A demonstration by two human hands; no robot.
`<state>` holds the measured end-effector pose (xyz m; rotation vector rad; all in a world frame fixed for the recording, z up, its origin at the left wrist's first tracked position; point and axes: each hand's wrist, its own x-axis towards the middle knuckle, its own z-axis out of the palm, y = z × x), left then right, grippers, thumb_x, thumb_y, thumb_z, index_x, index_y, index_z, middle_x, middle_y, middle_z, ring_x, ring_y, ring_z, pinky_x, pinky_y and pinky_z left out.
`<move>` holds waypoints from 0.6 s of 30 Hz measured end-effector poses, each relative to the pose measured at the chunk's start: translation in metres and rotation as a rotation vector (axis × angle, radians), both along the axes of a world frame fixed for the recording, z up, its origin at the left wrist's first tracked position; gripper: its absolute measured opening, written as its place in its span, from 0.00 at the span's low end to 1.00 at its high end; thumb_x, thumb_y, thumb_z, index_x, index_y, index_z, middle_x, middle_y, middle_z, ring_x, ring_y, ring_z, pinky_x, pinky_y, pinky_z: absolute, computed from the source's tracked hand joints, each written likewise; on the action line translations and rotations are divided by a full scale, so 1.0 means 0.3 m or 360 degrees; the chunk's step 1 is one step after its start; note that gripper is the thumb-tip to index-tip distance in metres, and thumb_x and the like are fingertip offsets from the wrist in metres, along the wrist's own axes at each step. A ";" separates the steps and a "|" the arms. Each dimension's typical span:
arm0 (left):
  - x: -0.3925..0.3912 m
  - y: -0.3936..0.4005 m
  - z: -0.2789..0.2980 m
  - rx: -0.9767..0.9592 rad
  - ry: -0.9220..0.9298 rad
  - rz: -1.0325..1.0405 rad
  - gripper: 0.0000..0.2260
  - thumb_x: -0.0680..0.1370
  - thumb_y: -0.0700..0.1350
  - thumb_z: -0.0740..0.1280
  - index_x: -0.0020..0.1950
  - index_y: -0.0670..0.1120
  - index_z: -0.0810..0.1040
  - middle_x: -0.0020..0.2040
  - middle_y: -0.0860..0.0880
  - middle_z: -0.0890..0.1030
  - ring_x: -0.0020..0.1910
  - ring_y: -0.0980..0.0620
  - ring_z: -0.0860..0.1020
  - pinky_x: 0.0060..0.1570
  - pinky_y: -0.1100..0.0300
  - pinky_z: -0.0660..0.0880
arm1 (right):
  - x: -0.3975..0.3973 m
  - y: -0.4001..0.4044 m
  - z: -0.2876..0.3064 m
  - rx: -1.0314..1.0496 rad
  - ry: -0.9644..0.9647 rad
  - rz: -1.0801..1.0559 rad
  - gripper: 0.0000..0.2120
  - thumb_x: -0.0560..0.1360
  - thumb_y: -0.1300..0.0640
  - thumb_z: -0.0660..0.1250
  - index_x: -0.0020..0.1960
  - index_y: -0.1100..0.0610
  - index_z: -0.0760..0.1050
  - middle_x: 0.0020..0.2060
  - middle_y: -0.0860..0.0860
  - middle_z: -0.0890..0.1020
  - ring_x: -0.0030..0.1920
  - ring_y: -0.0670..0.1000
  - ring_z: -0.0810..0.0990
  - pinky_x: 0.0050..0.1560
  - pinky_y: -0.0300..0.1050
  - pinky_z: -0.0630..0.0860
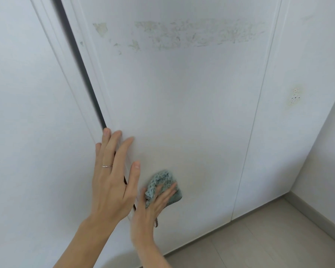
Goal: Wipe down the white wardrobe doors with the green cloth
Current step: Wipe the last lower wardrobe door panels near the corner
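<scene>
2 forearms cut off, right hand (153, 204) blurred, covering green cloth (163, 182)

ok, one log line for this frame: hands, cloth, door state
left hand: flat by door edge | right hand: presses cloth on door, low | residue: high on door, unwiped

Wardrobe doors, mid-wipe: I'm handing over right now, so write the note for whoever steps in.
Left hand: open, fingers spread, braced on the middle door's left edge by the dark gap.
Right hand: flat, pressing the green cloth against that door low down.
Done: cannot tell which areas are wiped.
Left: residue patches across the door's top; a stain on the right door.
</scene>
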<state>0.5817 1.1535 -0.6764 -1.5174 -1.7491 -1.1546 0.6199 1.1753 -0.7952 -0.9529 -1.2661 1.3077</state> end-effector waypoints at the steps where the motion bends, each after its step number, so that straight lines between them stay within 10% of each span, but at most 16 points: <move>1: -0.001 0.000 -0.002 0.0002 -0.0002 0.0003 0.22 0.84 0.47 0.59 0.77 0.40 0.71 0.81 0.42 0.64 0.85 0.46 0.52 0.84 0.49 0.47 | 0.018 0.050 -0.001 0.0068 -0.0118 -0.0050 0.37 0.78 0.30 0.53 0.64 0.20 0.21 0.71 0.24 0.26 0.77 0.38 0.27 0.81 0.59 0.36; 5: 0.003 0.016 -0.005 0.0036 -0.0042 -0.0006 0.22 0.84 0.46 0.59 0.76 0.39 0.72 0.81 0.43 0.65 0.85 0.47 0.52 0.84 0.49 0.46 | 0.163 0.424 0.060 0.0053 0.0101 -0.0513 0.34 0.76 0.31 0.53 0.72 0.20 0.33 0.77 0.28 0.36 0.81 0.43 0.39 0.79 0.68 0.43; 8: 0.010 0.027 -0.003 0.0062 -0.0055 -0.0001 0.22 0.84 0.46 0.59 0.76 0.39 0.72 0.80 0.42 0.65 0.85 0.47 0.52 0.83 0.49 0.46 | 0.289 0.649 0.097 -0.0219 0.0382 -0.0712 0.35 0.82 0.38 0.57 0.82 0.39 0.43 0.83 0.42 0.46 0.82 0.46 0.47 0.81 0.60 0.48; 13: 0.020 0.023 -0.003 0.0084 -0.0071 -0.0046 0.22 0.84 0.45 0.60 0.77 0.39 0.69 0.80 0.41 0.65 0.85 0.47 0.52 0.83 0.50 0.47 | 0.251 0.589 -0.012 -0.0511 0.0538 -0.0731 0.35 0.85 0.44 0.58 0.84 0.47 0.42 0.83 0.48 0.46 0.82 0.50 0.49 0.81 0.54 0.50; 18: -0.006 0.001 -0.002 0.0009 -0.0010 -0.0053 0.22 0.84 0.44 0.60 0.77 0.38 0.69 0.81 0.41 0.64 0.85 0.45 0.52 0.83 0.48 0.48 | -0.017 0.080 -0.045 -0.0629 0.0467 -0.0275 0.36 0.83 0.40 0.59 0.74 0.25 0.32 0.79 0.35 0.34 0.81 0.42 0.38 0.81 0.54 0.42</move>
